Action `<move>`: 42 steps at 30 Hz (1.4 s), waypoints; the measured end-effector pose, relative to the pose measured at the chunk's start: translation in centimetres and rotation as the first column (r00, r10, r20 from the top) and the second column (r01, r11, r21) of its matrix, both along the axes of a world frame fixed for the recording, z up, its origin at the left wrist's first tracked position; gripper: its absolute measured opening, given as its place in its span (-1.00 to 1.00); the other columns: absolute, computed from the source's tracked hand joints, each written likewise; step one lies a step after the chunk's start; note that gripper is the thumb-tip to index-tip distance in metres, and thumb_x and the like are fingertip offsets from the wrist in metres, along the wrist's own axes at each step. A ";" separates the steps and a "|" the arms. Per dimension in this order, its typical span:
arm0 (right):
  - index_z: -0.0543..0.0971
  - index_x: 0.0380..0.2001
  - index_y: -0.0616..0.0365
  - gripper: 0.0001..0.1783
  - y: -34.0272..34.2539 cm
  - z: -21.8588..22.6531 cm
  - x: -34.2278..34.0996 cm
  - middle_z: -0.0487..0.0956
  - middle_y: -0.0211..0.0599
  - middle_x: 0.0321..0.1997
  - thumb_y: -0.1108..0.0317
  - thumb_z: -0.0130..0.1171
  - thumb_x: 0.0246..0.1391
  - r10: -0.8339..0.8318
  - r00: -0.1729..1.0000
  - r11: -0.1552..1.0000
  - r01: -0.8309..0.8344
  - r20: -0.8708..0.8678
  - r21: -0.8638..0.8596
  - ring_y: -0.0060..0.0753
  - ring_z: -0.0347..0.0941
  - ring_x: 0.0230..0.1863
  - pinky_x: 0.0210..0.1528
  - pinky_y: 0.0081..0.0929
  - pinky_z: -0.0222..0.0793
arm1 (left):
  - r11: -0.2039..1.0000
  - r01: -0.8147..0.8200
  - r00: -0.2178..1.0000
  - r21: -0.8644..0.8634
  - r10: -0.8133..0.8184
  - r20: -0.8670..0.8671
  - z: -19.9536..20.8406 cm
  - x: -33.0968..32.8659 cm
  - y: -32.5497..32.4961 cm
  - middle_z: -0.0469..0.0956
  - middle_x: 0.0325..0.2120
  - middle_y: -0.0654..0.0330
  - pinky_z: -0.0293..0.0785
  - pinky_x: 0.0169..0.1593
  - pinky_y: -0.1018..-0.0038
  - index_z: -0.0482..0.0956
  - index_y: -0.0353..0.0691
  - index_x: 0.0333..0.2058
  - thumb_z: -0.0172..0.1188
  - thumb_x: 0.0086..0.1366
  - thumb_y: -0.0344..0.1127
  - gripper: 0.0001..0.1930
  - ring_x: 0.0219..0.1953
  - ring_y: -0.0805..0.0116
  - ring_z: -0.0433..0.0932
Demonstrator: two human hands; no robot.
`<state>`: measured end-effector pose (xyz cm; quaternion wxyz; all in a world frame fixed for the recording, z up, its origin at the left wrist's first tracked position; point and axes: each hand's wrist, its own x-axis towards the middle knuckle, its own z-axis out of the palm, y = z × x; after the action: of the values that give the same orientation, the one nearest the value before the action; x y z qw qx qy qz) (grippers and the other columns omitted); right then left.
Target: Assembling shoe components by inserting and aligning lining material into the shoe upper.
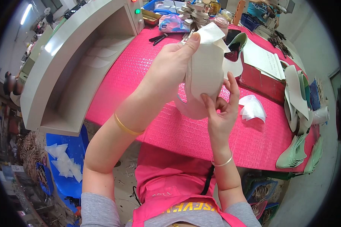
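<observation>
Up above the pink table, both of my hands hold a white shoe upper piece [205, 75] with a curved outline. My left hand [171, 62] is closed on its upper left edge, the thumb lying on the front near a white flap at the top. Lower down, my right hand [222, 113] pinches the bottom right edge between thumb and fingers. Just behind the piece, a white and green shoe upper [234, 62] stands partly hidden. Thin white cut pieces [252, 109] lie on the table to the right of my right hand.
A grey machine with an open slot [70, 81] borders the table [170, 130] on the left. An open notebook [263, 58] rests on a red box [258, 81]. Stacked pale green pieces [291, 153] line the right edge. A blue stool [74, 147] holds white scraps. Another person [258, 11] works beyond.
</observation>
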<state>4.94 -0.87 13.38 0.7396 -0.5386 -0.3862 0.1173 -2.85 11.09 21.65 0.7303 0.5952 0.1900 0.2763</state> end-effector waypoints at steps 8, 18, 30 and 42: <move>0.36 -0.05 0.13 -0.52 -0.2 -1.8 1.3 0.43 -0.34 -0.34 0.43 0.19 -0.12 -0.072 0.974 0.941 0.138 0.216 -0.309 -0.58 0.26 -0.50 -0.43 -0.61 0.23 | 0.935 -0.098 0.992 0.341 0.064 0.110 -0.3 0.7 0.3 0.53 -0.40 0.13 0.46 -0.27 0.49 0.48 -0.41 -0.28 0.09 0.17 -0.28 -0.73 -0.35 0.42 0.53; 0.48 -0.39 0.26 -0.78 -0.3 -0.9 2.9 0.38 -0.38 -0.41 0.39 0.20 -0.13 -0.149 0.961 0.982 0.171 0.234 -0.075 -0.49 0.28 -0.30 -0.20 -0.60 0.19 | 0.582 -0.084 0.996 0.809 0.079 0.047 -10.7 0.2 -1.0 0.51 -0.37 0.06 0.38 -0.20 0.33 0.53 -0.22 -0.30 0.08 0.01 -0.53 -0.77 -0.27 0.06 0.46; 0.49 -0.34 0.28 -0.71 -3.9 -0.4 2.5 0.48 -0.30 -0.30 0.64 0.20 -0.26 0.416 0.894 0.904 -0.386 -0.168 0.184 -0.46 0.39 -0.23 -0.17 -0.53 0.30 | 0.605 0.023 1.000 0.796 -0.005 -0.025 -13.0 -1.4 -2.1 0.47 -0.50 0.18 0.23 -0.33 0.35 0.51 -0.20 -0.42 0.12 -0.07 -0.55 -0.82 -0.42 0.17 0.35; 0.48 -0.52 0.25 -0.84 2.2 0.0 6.0 0.50 -0.37 -0.50 0.61 0.23 -0.26 0.230 0.947 0.973 -0.226 -0.223 0.043 -0.61 0.41 -0.49 -0.42 -0.68 0.32 | 0.680 0.205 0.979 0.703 -0.154 -0.137 -14.0 -4.3 -1.9 0.45 -0.39 0.16 0.22 -0.14 0.34 0.50 -0.20 -0.35 0.15 -0.05 -0.51 -0.79 -0.24 0.19 0.33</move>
<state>10.94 1.33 13.36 0.7648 -0.4672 -0.3602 0.2591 -7.11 9.23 7.62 0.4591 0.8560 0.0328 0.2354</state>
